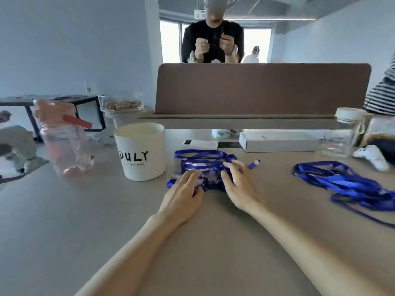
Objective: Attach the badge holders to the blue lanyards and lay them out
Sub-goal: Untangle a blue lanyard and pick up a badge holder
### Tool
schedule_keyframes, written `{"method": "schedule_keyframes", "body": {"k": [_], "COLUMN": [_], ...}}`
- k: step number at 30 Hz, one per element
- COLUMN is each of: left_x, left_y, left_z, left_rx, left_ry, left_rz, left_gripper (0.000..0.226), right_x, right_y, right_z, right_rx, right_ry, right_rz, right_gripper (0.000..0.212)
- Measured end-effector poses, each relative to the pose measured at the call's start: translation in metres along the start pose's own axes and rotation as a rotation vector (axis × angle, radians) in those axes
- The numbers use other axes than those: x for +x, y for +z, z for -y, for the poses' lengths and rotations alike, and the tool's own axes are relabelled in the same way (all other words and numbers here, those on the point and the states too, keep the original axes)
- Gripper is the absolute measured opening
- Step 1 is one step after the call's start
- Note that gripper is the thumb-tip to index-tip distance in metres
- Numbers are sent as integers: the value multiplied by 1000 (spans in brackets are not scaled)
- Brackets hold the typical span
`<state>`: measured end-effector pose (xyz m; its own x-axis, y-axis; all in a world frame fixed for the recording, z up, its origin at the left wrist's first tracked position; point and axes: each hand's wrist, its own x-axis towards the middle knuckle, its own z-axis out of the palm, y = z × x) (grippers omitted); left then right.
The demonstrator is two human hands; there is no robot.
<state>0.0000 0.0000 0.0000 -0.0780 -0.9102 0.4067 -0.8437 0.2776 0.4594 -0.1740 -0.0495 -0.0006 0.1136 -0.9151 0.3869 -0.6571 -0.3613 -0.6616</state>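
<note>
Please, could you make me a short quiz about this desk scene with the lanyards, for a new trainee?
1. True or false: the left hand and the right hand both rest on the centre pile of lanyards.
2. What stands just left of that pile? A) white cup B) laptop C) red bowl
3. Fill in: the second heap of blue lanyards lies to the ___ of both hands.
Key: 1 true; 2 A; 3 right.
</note>
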Motion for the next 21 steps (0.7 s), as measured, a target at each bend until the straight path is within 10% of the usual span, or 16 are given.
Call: {"method": "schedule_keyframes", "body": {"k": [21], "left_x": [16], "left_y": [8], "left_z": [10], "left_rx": [165], "left_ry": [-34], "left_rz": [-14], "left_gripper": [36], "right_x": [-1], "right_y": [-1], "right_z": [1], "right_rx": [-304], "right_ry": [-41], "right_rz": [124], "right_gripper": [36]}}
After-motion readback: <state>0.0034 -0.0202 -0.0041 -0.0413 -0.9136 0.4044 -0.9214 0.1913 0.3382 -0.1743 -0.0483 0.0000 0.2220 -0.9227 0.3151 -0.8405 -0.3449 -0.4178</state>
